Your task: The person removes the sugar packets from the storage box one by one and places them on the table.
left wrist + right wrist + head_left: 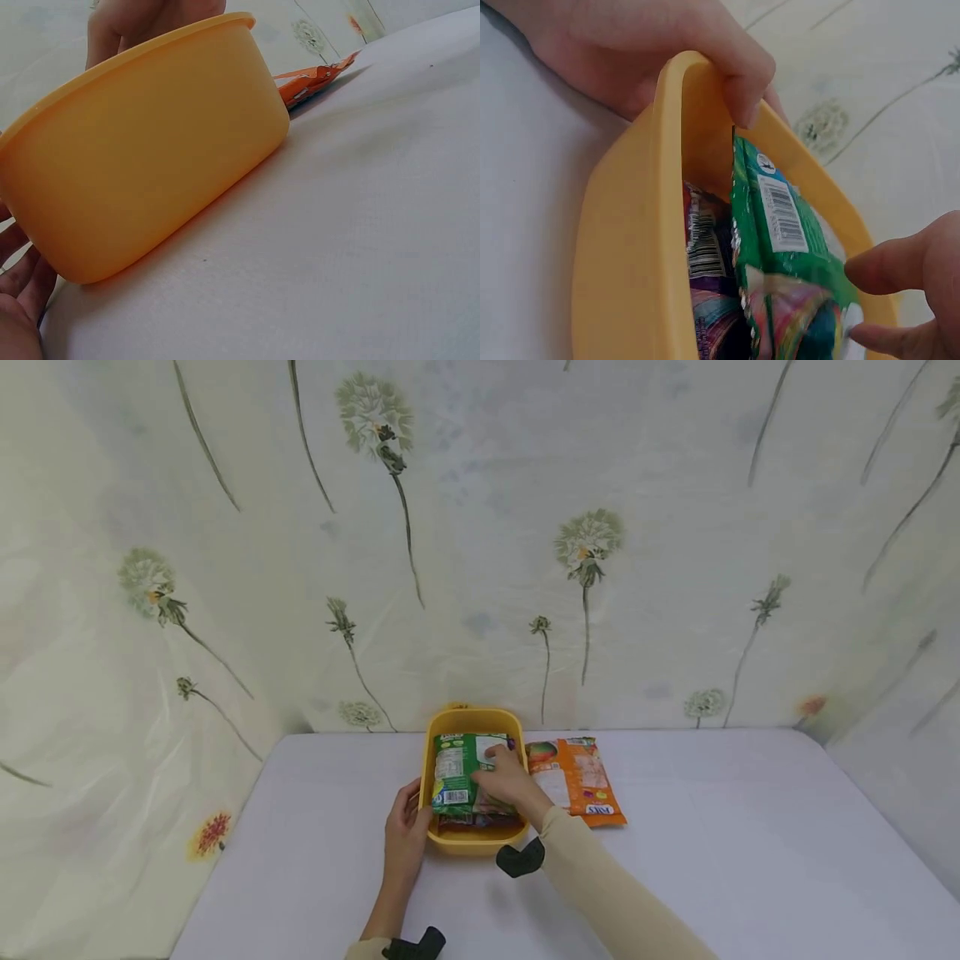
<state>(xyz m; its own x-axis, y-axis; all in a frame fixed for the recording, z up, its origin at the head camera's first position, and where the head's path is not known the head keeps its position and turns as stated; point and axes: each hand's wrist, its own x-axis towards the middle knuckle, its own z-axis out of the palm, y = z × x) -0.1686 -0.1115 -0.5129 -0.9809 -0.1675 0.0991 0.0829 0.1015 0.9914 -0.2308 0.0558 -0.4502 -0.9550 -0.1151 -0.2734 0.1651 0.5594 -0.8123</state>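
Note:
A yellow plastic tub [480, 845] stands on the table, with a green snack packet [453, 768] lying inside it. Beneath the green one shows a dark purple and red packet [711, 281], mostly covered. My left hand [405, 839] grips the tub's left side, its thumb hooked over the rim in the right wrist view. Over the tub, my right hand [513, 783] touches the green packet, thumb and finger spread apart and fairly straight on its surface. To the right of the tub lies an orange packet [579, 777], flat on the table.
A white cloth covers the table [720, 843]. Behind it and at the sides hangs a pale sheet [480, 527] printed with dandelions. The tub stands near the table's back edge, close to this sheet.

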